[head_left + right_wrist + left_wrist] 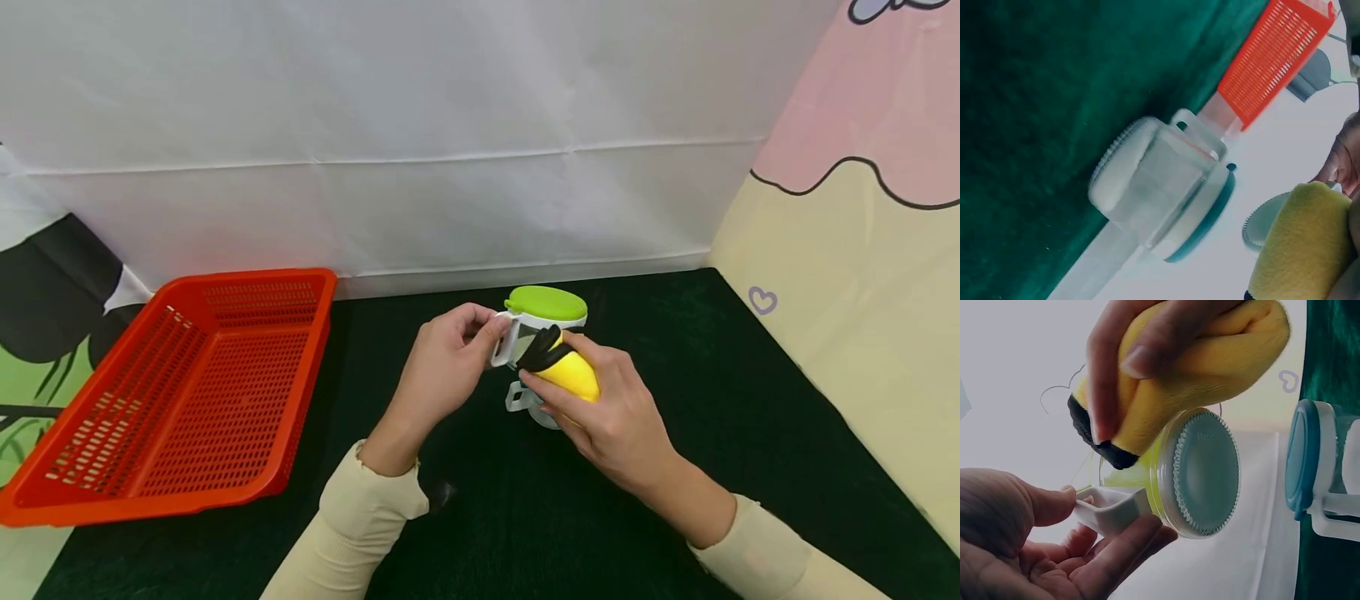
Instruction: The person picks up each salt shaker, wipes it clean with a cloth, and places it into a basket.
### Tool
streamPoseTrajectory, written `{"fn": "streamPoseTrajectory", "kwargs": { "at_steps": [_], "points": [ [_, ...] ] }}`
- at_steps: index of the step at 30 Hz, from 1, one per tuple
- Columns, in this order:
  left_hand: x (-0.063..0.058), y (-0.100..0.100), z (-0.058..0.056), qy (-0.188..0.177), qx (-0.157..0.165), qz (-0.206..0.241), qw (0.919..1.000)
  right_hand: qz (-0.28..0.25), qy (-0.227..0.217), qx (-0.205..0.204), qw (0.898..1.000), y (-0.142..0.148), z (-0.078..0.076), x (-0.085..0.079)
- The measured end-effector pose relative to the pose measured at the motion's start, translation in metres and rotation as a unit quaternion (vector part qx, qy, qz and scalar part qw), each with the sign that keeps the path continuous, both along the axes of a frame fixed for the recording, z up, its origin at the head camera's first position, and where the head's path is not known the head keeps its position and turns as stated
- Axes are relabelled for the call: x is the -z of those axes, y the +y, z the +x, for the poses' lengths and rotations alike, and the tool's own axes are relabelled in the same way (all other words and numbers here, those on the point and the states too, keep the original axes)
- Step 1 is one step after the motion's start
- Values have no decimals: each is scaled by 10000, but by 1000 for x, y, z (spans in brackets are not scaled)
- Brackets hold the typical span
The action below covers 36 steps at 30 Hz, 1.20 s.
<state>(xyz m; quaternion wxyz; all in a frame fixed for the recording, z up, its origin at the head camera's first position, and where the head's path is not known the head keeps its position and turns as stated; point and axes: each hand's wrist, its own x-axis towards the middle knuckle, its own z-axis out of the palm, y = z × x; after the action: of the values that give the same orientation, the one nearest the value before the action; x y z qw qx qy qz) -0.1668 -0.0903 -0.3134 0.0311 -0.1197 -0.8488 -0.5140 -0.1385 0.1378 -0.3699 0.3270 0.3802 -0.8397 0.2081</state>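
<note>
By its white handle [1113, 509], my left hand [448, 357] pinches a clear jar with a green lid [546, 303]. The jar is raised off the table, and its ridged round base [1209, 474] shows in the left wrist view. A folded yellow cloth [576, 377] with a black edge is gripped in my right hand [621, 417], close against the jar's side near the handle. Below them, a second clear jar [1163, 181] with a teal lid [1207, 222] and white handle stands on the table, mostly covered by the right hand in the head view. Something white fills its bottom.
An orange-red plastic basket [247, 400] with slotted walls stands at the left. Dark green cloth [750, 400] covers the table. A white sheet [450, 125] hangs behind, and a pink and cream printed sheet [847, 275] lines the right side.
</note>
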Motion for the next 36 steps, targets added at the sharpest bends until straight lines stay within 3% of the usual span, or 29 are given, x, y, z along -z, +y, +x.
{"fn": "streamPoseTrajectory", "kwargs": {
  "at_steps": [8, 16, 23, 28, 31, 33, 36],
  "points": [
    [1, 3, 0, 49, -40, 136, 9999, -130, 108, 259, 9995, 2, -7, -15],
    [1, 4, 1, 312, -340, 92, 9989, 587, 353, 118, 9976, -1, 2, -1],
    [3, 6, 1, 409, -246, -11, 9989, 383, 359, 522, 9973, -3, -4, -12],
    [4, 1, 0, 379, -261, 92, 9989, 554, 76, 339, 9979, -2, 4, 1],
    [5, -4, -1, 279, -6, 250, 9993, -13, -207, 431, 9989, 2, 3, 6],
    [6, -7, -2, 193, 217, 438, 9986, -689, -475, 502, 9952, 4, 0, 5],
    [8, -9, -3, 101, 564, 786, 9953, -1902, -849, 489, 9768, 3, -5, -2]
  ]
}}
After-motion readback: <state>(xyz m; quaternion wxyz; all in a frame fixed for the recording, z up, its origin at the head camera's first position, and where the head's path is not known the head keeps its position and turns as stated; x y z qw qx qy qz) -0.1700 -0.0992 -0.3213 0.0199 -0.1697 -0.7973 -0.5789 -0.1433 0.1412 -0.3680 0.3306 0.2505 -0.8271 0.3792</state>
